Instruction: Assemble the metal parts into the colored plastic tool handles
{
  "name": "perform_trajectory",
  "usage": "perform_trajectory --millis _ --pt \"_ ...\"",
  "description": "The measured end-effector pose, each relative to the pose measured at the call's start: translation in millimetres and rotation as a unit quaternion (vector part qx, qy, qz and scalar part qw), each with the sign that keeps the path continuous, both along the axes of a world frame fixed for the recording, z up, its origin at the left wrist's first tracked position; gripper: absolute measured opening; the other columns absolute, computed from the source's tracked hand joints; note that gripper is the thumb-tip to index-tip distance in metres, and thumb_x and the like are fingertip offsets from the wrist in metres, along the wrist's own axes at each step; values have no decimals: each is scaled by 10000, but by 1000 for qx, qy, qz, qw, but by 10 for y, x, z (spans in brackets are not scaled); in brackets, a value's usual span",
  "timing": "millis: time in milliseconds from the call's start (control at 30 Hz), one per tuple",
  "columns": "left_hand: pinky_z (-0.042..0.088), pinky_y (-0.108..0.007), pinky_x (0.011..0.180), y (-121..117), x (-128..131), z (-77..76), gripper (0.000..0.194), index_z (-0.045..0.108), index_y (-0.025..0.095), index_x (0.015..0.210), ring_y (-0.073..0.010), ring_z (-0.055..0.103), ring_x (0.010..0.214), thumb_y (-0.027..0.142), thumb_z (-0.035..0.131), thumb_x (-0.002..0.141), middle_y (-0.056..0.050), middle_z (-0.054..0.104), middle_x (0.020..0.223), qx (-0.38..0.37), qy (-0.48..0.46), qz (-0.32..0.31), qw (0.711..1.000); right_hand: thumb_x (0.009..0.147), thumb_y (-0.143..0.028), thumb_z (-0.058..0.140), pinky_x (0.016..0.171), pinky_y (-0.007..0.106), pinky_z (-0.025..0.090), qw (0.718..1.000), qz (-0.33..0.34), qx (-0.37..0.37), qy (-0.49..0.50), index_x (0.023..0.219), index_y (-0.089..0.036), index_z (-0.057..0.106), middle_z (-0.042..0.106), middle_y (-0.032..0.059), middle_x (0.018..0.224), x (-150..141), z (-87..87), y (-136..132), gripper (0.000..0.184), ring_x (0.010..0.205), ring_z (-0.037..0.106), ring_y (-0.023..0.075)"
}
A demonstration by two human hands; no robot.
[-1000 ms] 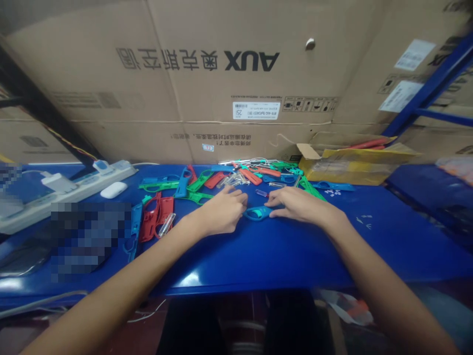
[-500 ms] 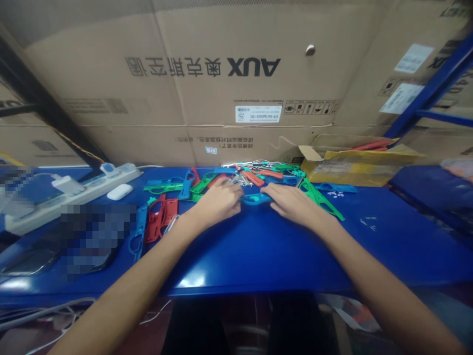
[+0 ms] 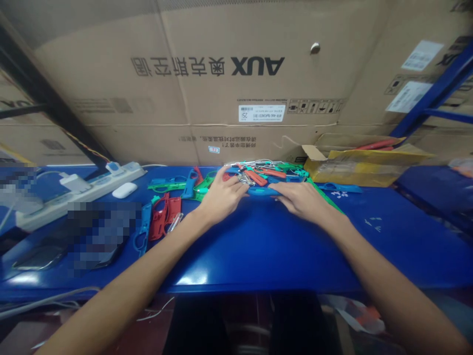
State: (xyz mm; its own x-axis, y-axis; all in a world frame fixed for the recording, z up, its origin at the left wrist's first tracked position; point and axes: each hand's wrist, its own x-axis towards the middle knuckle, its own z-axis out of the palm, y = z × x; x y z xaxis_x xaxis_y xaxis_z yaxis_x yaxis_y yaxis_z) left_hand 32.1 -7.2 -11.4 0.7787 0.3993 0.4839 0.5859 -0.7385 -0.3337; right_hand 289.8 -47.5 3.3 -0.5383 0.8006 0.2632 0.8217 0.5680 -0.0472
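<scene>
My left hand (image 3: pixel 220 197) and my right hand (image 3: pixel 298 198) lie palm down on the blue table (image 3: pixel 266 251), fingers meeting on a blue plastic handle piece (image 3: pixel 261 190). Both hands pinch its ends. Just beyond them lies a heap of red, green and blue plastic handle pieces (image 3: pixel 258 173) with small clear tubes among them. Left of my left hand lie red pieces (image 3: pixel 164 217), a blue piece (image 3: pixel 143 231) and a clear tube (image 3: pixel 174 222).
A white power strip (image 3: pixel 84 190) and a white oval case (image 3: pixel 124 190) sit at the left. An open yellow cardboard box (image 3: pixel 365 165) stands at the back right. Large cardboard cartons (image 3: pixel 236 88) form the back wall. A blue shelf frame (image 3: pixel 432 93) rises at the right.
Both hands have slid the blue piece away from me across the table, up to the edge of the heap. The view has shifted slightly.
</scene>
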Motion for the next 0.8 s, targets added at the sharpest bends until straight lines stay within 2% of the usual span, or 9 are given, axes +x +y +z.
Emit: perform_trajectory --millis 167,300,467,533,600,700,733,800 --pt "282 -525 1143 -53 62 -4 300 705 151 1015 -223 618 907 235 418 1043 -81 711 861 -14 1 9 1000 976 -223 450 751 368 495 998 -25 34 -48 1262 -167 629 741 135 1152 -146 -36 -20 342 975 698 284" --pt "277 -556 1143 -114 152 -24 239 695 145 1003 -243 622 949 120 458 979 -85 725 871 -31 15 -14 999 1028 -307 441 666 338 449 996 -23 34 -79 1145 -142 663 760 151 1050 -289 -107 -24 300 875 711 272" --pt "251 -576 1189 -150 234 -63 234 696 163 1064 -232 632 1006 137 472 1000 -59 746 900 7 -3 -21 1000 996 -159 478 597 293 386 993 -3 45 -108 1181 -131 631 762 110 987 -254 -161 -27 242 841 716 237" --pt "205 -606 1211 -161 265 -78 242 684 163 1134 -251 614 1105 160 473 1015 -70 752 990 28 -9 -6 1000 994 -168 496 600 295 403 993 -15 52 -108 1211 -126 626 760 113 1025 -225 -163 -19 256 856 724 244" --pt "182 -641 1212 -176 291 -77 301 621 155 1287 -297 549 1254 207 503 1016 -108 710 1213 41 -29 18 999 1004 -192 490 628 302 440 993 -29 57 -97 1225 -116 630 758 127 1072 -207 -160 -6 272 877 731 253" --pt "174 -658 1212 -174 274 -30 529 448 164 1481 -350 386 1430 332 570 994 -141 490 1522 40 -88 43 994 1014 -238 482 674 317 495 994 -50 75 -62 1268 -128 633 754 141 1144 -175 -156 18 315 895 741 265" --pt "170 -651 1218 -157 245 -7 564 426 170 1496 -352 358 1451 366 577 989 -139 456 1550 37 -108 48 992 1014 -255 484 679 323 507 994 -57 84 -50 1279 -144 637 754 137 1156 -157 -155 28 326 895 745 270" --pt "166 -630 1227 -91 147 37 546 454 180 1473 -346 348 1461 401 573 988 -132 485 1528 29 -137 56 989 1009 -280 489 692 333 527 992 -61 101 -32 1279 -168 653 758 125 1160 -105 -154 51 334 902 750 277"
